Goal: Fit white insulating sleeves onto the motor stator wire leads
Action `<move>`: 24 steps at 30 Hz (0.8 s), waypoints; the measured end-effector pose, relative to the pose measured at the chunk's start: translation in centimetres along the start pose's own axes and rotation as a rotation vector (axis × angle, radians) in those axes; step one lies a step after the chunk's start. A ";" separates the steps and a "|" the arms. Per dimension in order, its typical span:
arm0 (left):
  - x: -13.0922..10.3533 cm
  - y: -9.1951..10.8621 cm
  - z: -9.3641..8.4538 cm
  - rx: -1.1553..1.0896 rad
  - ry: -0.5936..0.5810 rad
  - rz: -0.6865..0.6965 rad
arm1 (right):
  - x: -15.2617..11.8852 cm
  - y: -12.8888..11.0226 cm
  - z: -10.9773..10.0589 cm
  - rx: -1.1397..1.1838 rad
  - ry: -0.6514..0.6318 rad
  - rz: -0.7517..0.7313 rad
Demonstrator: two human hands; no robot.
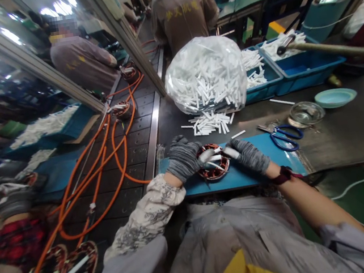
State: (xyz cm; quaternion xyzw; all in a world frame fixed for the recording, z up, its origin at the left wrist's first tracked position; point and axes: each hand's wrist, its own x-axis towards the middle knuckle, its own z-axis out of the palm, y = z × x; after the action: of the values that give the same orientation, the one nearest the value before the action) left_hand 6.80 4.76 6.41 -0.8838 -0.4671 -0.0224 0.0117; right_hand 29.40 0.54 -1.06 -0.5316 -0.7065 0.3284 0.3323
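Observation:
A round motor stator (214, 173) with copper windings rests on a blue mat (192, 188) in front of me. White sleeves (218, 165) lie across its middle. My left hand (185, 157), in a grey knit glove with a white thumb tip, is closed on the stator's left edge, its thumb over the windings. At the right rim, my right hand (250, 155), gloved alike, has its fingers pressed together; what they pinch is too small to make out. Just beyond the stator lies a pile of short white tubes (212, 122), spilled from a clear plastic bag (207, 72).
Blue-handled scissors (285, 136), a glass bowl (306, 113) and a pale green dish (335, 97) stand to the right. Blue bins (309, 74) with white tubes sit behind. At left, orange hoses (116, 150) cross a conveyor (141, 137) carrying stators. Co-workers are ahead and left.

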 end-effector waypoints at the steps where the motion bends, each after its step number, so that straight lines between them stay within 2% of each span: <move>1: 0.0 0.0 -0.1 0.002 -0.004 -0.067 | -0.4 -0.3 0.0 0.046 -0.013 0.012; 3: 0.0 0.4 -0.1 -0.022 0.036 -0.133 | -1.2 -1.0 -0.1 0.109 -0.006 0.046; 4: 0.1 0.8 -0.1 -0.051 0.073 -0.124 | -1.5 -1.3 -0.1 0.137 0.008 0.069; 6: 0.1 1.6 0.2 -0.136 0.108 -0.013 | -1.7 -1.8 -0.1 0.231 0.009 0.128; 8: 0.0 2.3 0.4 -0.205 0.051 0.116 | -1.7 -2.1 0.0 0.376 -0.038 0.196; 10: -0.2 2.3 0.7 -0.238 -0.050 0.176 | -1.6 -2.1 0.1 0.501 -0.089 0.253; 12: -0.6 1.9 0.8 -0.253 -0.110 0.165 | -1.7 -2.1 0.2 0.578 -0.130 0.302; 15: -1.5 1.1 0.9 -0.293 -0.136 0.142 | -2.2 -1.8 -0.1 0.589 -0.183 0.334; 17: -2.0 1.0 1.1 -0.310 -0.127 0.141 | -2.5 -1.2 -0.8 0.503 -0.119 0.287; 19: -2.3 1.1 1.7 -0.312 -0.099 0.143 | -2.5 -0.4 -1.8 0.421 -0.067 0.153; 20: -2.4 1.2 2.0 -0.311 -0.083 0.145 | -2.4 0.1 -2.2 0.401 -0.086 0.063; 22: -2.5 1.2 2.6 -0.310 -0.050 0.143 | -2.0 0.8 -2.7 0.375 -0.202 -0.117; 24: -2.5 1.1 3.0 -0.305 -0.034 0.147 | -1.2 1.2 -2.8 0.304 -0.288 -0.243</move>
State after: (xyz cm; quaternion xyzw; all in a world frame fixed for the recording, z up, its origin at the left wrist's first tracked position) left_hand 6.42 2.20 3.25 -0.9074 -0.3924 -0.0774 -0.1289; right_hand 32.60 -0.08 -0.55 -0.3342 -0.7480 0.4608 0.3413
